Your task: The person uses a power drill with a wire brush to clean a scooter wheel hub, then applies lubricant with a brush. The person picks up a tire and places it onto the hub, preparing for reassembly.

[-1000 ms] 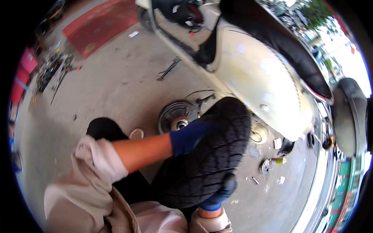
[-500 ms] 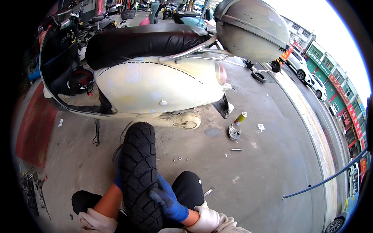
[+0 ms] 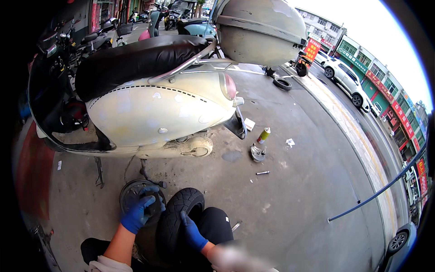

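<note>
A black treaded tyre (image 3: 171, 222) leans upright by my dark-clad right knee. My right hand (image 3: 194, 232), in a blue glove, is closed on the tyre's right side, thumb along its edge. My left hand (image 3: 135, 215), gloved in blue too, is left of the tyre with its fingers curled round a dark rounded thing whose kind I cannot make out. Beneath and beyond that hand lies a dark round wheel-like part (image 3: 125, 196) on the ground, partly hidden by the hand. A cream scooter (image 3: 158, 109) with a black seat stands in front of me.
Right of the scooter, a green-yellow spray can (image 3: 263, 135) stands beside a metal part (image 3: 257, 153), with a small metal rod (image 3: 263, 172) nearer. Another tyre (image 3: 282, 84) lies farther back. A blue hose (image 3: 376, 201) stretches across the right side. Red matting (image 3: 34, 172) covers ground at left.
The tyre has come down and tilted to the right, its inner opening now showing. My left hand has left the tyre and reached forward over the wheel-like part. The view has shifted right.
</note>
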A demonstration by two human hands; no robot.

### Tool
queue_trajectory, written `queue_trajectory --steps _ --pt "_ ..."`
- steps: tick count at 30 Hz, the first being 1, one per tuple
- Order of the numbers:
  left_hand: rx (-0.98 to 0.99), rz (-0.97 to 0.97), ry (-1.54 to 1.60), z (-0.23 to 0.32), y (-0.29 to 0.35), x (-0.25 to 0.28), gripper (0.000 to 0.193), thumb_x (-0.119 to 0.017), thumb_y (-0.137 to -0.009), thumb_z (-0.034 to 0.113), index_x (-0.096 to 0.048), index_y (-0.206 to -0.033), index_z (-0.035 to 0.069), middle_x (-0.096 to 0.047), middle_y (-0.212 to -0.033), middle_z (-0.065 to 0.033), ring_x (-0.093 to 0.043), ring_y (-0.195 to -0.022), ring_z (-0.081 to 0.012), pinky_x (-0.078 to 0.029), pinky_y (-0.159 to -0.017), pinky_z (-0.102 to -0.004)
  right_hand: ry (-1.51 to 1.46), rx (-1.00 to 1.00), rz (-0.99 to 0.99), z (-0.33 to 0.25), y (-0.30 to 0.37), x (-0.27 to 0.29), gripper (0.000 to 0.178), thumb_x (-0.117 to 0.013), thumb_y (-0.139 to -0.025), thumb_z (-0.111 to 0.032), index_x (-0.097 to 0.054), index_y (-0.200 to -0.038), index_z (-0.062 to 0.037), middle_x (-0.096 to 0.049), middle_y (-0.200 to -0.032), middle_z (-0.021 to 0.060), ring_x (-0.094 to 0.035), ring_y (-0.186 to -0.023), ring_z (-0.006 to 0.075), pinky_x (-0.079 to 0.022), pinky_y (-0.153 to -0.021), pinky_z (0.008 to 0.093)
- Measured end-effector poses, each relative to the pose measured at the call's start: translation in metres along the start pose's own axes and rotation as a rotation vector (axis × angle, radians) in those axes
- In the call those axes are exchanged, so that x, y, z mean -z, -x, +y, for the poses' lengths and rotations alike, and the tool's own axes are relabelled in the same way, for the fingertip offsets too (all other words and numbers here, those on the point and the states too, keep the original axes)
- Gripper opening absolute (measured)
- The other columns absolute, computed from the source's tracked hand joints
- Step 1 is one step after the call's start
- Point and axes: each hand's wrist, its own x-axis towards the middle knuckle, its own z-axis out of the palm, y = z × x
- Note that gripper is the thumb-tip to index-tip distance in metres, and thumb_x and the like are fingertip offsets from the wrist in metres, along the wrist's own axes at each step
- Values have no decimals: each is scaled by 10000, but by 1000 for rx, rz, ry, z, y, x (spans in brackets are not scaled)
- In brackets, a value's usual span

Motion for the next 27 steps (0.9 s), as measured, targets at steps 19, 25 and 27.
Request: queue_trajectory --steps 19,25,27 --pt "-101 250 -98 -71 -35 -6 412 -469 -1017 337 -507 -1327 68 -602 -1221 -73 -551 -1124 -221 -366 -1061 -324 721 821 68 -113 -28 50 381 -668 -842 -152 -599 -1189 -9 -671 -1103 200 -654 -1024 315 -500 -891 369" --pt "178 175 -851 -56 -13 22 804 -652 -891 440 -350 -1424 -80 -538 -1337 -219 -517 -1243 -267 -402 -1035 -347 1157 -10 239 -88 35 282 285 -701 -827 -224 -721 -1084 -101 -731 -965 76 -672 -839 147 -543 -735 308" --pt "103 181 -829 -71 -19 16 783 -659 -888 428 -381 -1399 -96 -561 -1310 -221 -527 -1230 -266 -409 -1026 -347 1832 -649 -339 -30 95 414 296 -713 -808 -276 -738 -1059 -121 -733 -1018 57 -672 -925 178 -513 -837 314"
